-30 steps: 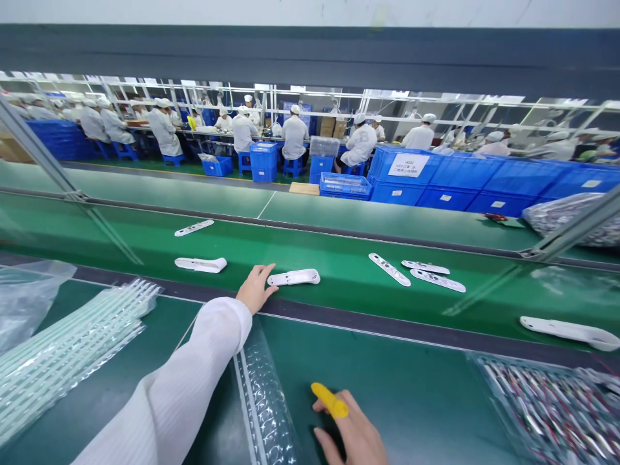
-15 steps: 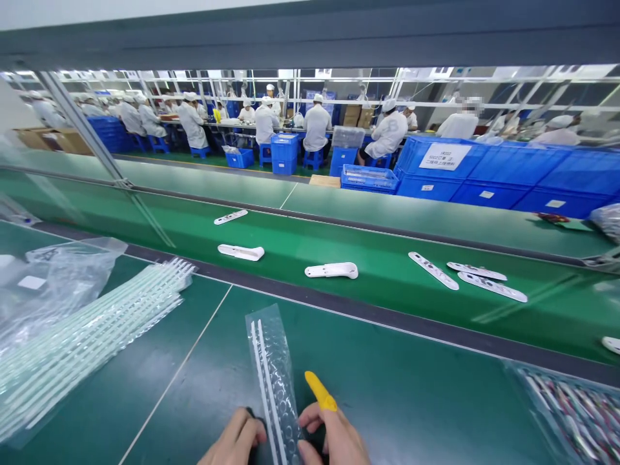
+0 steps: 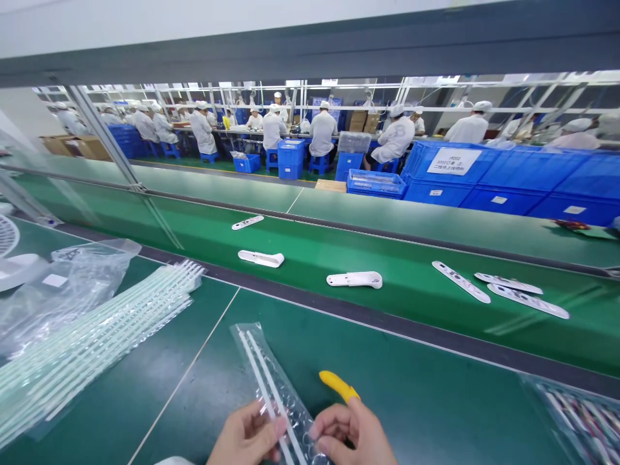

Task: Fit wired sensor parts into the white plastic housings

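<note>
My left hand (image 3: 252, 434) is closed on a clear plastic bubble bag (image 3: 285, 394), with its thumb lying over the two long white strips (image 3: 264, 374) inside. Close by on the right, my right hand (image 3: 352, 431) has its thumb and fingers curled together at the bag's right edge. A yellow finger cot (image 3: 339, 386) covers its raised index finger. The bag's far end leans to the left above the green table. Its lower end runs out of view.
Bagged pale strips (image 3: 111, 336) lie at left beside crumpled clear plastic (image 3: 72, 284). Beyond the table, a green belt (image 3: 300, 258) carries several white elongated parts (image 3: 354, 279). A bag of slim coloured pieces (image 3: 576, 413) lies at right. Co-workers sit beyond blue crates (image 3: 450, 165).
My left hand has moved from beside the bag onto the strips and closed on them. The bag's far end tilts further left. Parts on the belt have shifted right.
</note>
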A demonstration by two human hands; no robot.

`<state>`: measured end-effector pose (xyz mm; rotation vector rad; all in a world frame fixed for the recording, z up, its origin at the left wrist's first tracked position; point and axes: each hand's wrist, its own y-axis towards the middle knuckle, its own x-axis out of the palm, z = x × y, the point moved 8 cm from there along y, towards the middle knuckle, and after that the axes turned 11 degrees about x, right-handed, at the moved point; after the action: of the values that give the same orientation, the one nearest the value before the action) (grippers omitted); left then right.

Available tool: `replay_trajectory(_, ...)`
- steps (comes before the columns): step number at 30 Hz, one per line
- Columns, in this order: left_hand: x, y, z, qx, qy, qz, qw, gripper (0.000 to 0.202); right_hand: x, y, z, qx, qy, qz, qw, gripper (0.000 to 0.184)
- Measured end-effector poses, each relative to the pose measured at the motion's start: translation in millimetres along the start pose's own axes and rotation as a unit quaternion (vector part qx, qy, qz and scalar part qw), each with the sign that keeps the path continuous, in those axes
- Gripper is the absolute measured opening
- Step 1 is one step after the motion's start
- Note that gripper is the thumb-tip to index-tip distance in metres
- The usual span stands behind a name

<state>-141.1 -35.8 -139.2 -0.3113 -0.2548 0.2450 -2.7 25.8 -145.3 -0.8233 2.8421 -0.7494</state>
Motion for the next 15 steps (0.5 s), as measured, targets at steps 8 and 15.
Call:
replay_trajectory(8,7.0,9,-4,0.012,0.042,-0.004,0.999,0.044,2,-40,-64,-0.364,-0.291,0.242,0.851,0.008)
replay_trajectory(15,8.9,8,-2,0.023,0.051,-0.014,0.998,0.048,26,-33,-57,-0.366,-0.38,0.249,0.812,0.02)
